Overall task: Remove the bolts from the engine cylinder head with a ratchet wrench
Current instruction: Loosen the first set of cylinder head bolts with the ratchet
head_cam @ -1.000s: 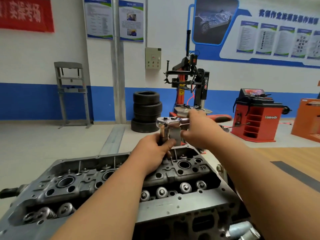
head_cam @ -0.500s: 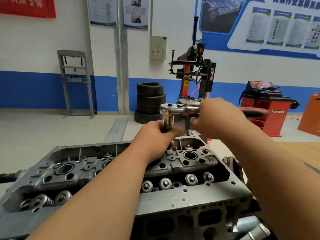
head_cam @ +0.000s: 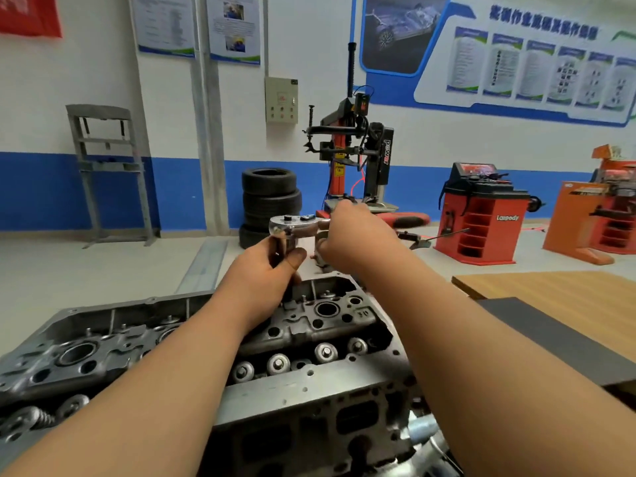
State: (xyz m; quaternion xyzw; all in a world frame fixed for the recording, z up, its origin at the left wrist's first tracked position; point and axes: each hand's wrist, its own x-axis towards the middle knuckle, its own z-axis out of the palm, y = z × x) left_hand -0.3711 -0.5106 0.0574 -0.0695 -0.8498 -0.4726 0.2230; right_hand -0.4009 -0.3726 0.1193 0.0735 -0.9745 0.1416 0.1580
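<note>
Fingers (head_cam: 292, 258) of the left hand (head_cam: 261, 273) wrap the socket extension below the ratchet wrench (head_cam: 297, 225) head, above the far end of the engine cylinder head (head_cam: 309, 383). Right hand (head_cam: 354, 235) is closed around the wrench handle, which runs level to the right. Whatever bolt sits under the socket is hidden by the left hand.

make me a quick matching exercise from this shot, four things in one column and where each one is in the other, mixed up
Things:
1. left hand
2. right hand
3. stack of tyres
4. wooden board

Places:
A. by the blue wall band, behind the hands
B. on the ratchet wrench handle
C. right of the cylinder head
D. around the upright extension below the wrench head

Pairs: 1-D, 2-B, 3-A, 4-C
</note>
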